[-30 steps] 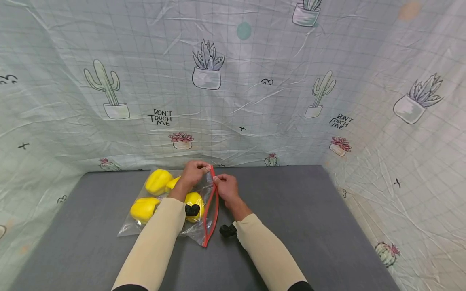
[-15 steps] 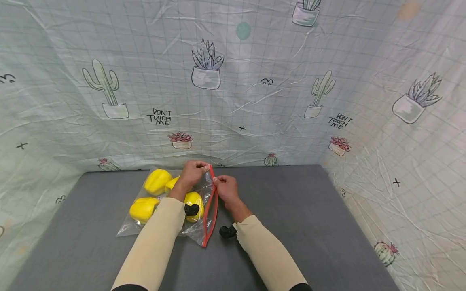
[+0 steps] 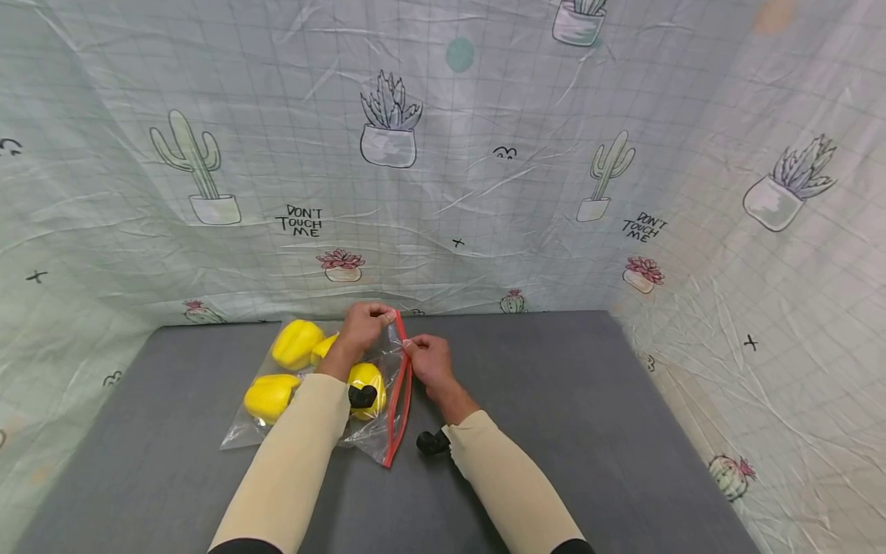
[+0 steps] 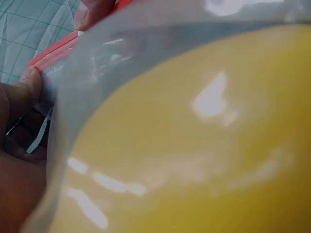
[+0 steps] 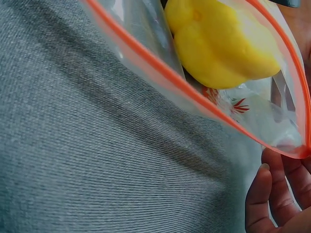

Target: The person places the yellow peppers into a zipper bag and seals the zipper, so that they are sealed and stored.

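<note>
A clear zip bag (image 3: 238, 437) lies on the grey table with several yellow bell peppers (image 3: 296, 344) in it. Along its right side runs a red zip strip (image 5: 160, 70), pressed together at the far end and gaping lower down. My left hand (image 3: 362, 329) pinches the strip's far corner between thumb and fingers. Just nearer on the same strip, my right hand (image 3: 431, 362) pinches the zip where its two sides meet. Through the gap, the right wrist view shows one yellow bell pepper (image 5: 218, 43). My left forearm hides part of the bag.
The grey tabletop (image 3: 554, 431) extends to the right of the bag. A fabric backdrop (image 3: 443, 192) with printed cacti hangs behind the table and along both sides. Black wrist cameras (image 3: 432, 442) stick out from my sleeves.
My right hand has slid slightly along the zip toward the near end, and the gaping part has become a little shorter. My left hand keeps its pinch on the far corner.
</note>
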Available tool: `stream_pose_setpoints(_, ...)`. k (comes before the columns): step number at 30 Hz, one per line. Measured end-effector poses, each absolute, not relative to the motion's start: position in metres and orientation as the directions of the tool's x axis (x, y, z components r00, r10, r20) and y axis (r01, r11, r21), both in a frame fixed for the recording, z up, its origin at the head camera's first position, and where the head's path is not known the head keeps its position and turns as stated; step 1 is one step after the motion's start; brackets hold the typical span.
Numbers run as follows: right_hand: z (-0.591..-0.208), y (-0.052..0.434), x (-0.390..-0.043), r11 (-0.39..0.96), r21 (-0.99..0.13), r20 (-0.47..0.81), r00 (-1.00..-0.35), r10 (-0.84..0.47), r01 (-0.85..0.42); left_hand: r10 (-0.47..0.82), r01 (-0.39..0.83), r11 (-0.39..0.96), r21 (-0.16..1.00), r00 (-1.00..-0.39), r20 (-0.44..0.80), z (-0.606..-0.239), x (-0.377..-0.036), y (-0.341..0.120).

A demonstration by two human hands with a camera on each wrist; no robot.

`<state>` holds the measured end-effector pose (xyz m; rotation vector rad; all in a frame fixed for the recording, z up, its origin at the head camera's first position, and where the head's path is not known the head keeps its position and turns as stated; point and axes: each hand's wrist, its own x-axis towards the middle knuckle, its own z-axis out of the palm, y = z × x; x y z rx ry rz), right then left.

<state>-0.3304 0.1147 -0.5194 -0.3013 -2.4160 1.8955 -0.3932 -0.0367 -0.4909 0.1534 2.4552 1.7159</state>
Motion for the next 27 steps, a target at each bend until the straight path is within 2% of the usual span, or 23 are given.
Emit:
stream_pose_setpoints(11, -0.521, 0.117, -0.326, 0.206, -0.970, -0.097, -0.982, 0.160, 0.129, 0.155, -0.002, 0.342, 0.940, -0.986, -0.059, -0.488, -0.394, -0.037)
stream_pose_setpoints(21, -0.526, 0.116, -0.320, 0.253, -0.963, -0.041, -0.977, 0.207, 0.094, 0.128, -0.004, 0.345, 0.938, -0.990, -0.051, -0.491, -0.394, -0.036)
stream_pose_setpoints(27, -0.528, 0.116, -0.316, 0.261, -0.959, -0.055, -0.977, 0.207, 0.110, 0.122, 0.000, 0.332, 0.943, -0.992, -0.042, -0.494, -0.397, -0.038)
